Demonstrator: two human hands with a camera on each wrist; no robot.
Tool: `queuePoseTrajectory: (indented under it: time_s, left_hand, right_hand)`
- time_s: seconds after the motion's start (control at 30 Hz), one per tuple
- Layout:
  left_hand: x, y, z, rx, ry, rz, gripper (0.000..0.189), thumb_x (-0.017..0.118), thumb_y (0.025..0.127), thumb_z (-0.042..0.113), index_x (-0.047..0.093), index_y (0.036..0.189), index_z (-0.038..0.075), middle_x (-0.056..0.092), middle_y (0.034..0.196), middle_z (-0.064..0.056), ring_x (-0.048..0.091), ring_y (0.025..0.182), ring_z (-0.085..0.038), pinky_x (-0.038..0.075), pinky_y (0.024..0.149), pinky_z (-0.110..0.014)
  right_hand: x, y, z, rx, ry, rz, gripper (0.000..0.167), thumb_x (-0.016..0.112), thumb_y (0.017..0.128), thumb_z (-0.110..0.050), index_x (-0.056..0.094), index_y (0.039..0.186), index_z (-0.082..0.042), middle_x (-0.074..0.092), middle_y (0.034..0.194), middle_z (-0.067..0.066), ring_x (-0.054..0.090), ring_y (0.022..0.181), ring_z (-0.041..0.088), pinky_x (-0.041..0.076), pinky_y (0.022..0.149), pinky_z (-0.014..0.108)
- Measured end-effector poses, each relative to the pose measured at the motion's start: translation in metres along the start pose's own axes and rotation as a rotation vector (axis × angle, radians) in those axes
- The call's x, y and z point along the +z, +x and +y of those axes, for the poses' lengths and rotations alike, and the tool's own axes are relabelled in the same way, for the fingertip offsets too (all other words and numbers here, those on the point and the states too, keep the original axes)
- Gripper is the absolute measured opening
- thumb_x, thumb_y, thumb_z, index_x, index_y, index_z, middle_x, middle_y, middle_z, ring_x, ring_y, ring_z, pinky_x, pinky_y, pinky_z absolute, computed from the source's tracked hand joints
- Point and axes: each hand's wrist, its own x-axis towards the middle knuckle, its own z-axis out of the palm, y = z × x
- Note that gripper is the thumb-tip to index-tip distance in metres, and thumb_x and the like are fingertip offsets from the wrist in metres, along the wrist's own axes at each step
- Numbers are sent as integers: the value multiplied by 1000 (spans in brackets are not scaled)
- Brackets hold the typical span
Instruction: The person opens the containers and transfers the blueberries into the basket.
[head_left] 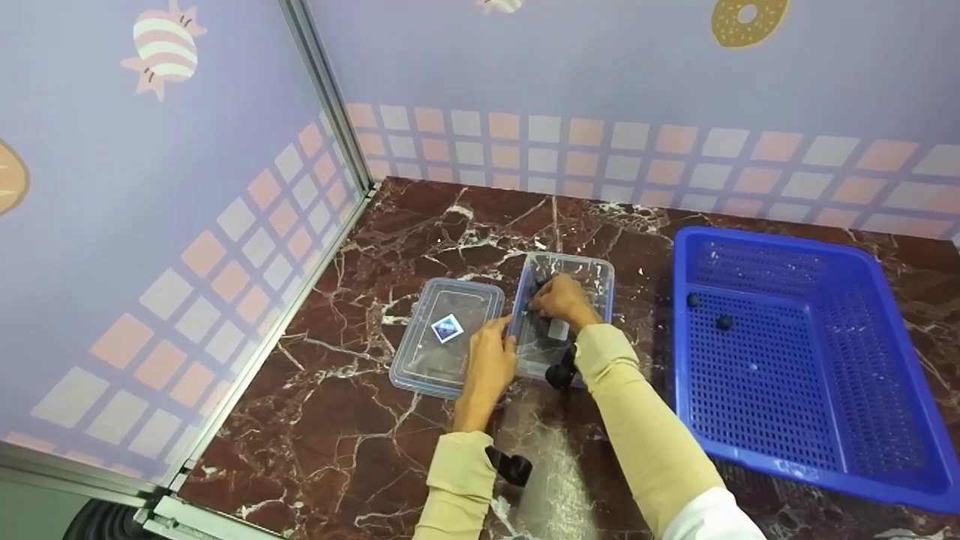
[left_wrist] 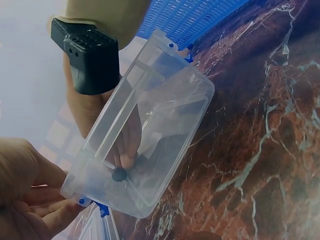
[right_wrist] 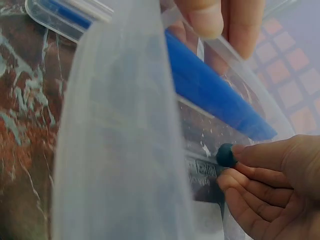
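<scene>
veined red-brown tabletop point(head_left: 330, 442) | lilac wall panels point(head_left: 592, 67) | metal corner post point(head_left: 324, 82) | striped candy print point(head_left: 165, 46)

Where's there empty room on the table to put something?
The table is bare left of the lid and behind it, up to the back wall. A thinner bare strip runs between the clear box and blue basket. It's crowded between lid and box, where the left hand is, and inside the box, where the right hand pinches a dark ball.

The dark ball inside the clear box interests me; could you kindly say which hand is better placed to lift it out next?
Right, I would judge: the right-hand grip is inside the clear box and touches the dark ball, while the left-hand grip is at the box's outer side.
</scene>
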Motion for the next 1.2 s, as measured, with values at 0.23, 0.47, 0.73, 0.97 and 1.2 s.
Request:
queuePoseTrajectory:
  time_s: [0.23, 0.47, 0.73, 0.97, 1.2]
  left_hand:
    - [-1, -1, 1, -12, 5, -13, 32, 60, 87, -1, 63, 118, -5, 66, 116, -20, 61, 112, -35, 47, 99, -43]
    - [0, 1, 1, -20, 8, -13, 32, 60, 87, -1, 63, 118, -5, 66, 116, -19, 61, 113, -34, 47, 99, -42]
    - [-1, 0, 2, -22, 10, -12, 31, 60, 87, -2, 64, 117, -5, 66, 116, -18, 62, 112, -34, 49, 97, -42]
    - [-2, -1, 4, -47, 8, -26, 32, 60, 87, -1, 64, 119, -3, 66, 119, -17, 61, 114, -33, 48, 98, -42]
    - [-2, -2, 3, -27, 21, -21, 32, 60, 87, 1, 64, 118, -3, 66, 117, -18, 61, 113, -34, 49, 96, -43]
  right_hand:
    - [3, -1, -2, -20, -27, -24, 17, 75, 78, -9, 76, 90, 2, 65, 58, 0, 55, 52, 7, 44, 53, 16]
    - [-11, -5, -5, -32, -56, -29, 16, 75, 78, -12, 76, 88, 0, 69, 67, 3, 58, 63, 12, 47, 60, 19]
    - [-51, -8, -9, -66, -59, -17, 20, 70, 83, -14, 75, 95, 0, 74, 83, 14, 57, 62, 9, 46, 58, 19]
    - [-96, -13, -8, -7, -28, 2, 20, 68, 87, -16, 73, 100, -1, 73, 92, 16, 61, 69, 12, 53, 69, 26]
    - [-145, -23, 11, 12, 166, -19, 31, 66, 89, -17, 66, 114, 3, 72, 99, 11, 62, 74, 7, 54, 80, 29]
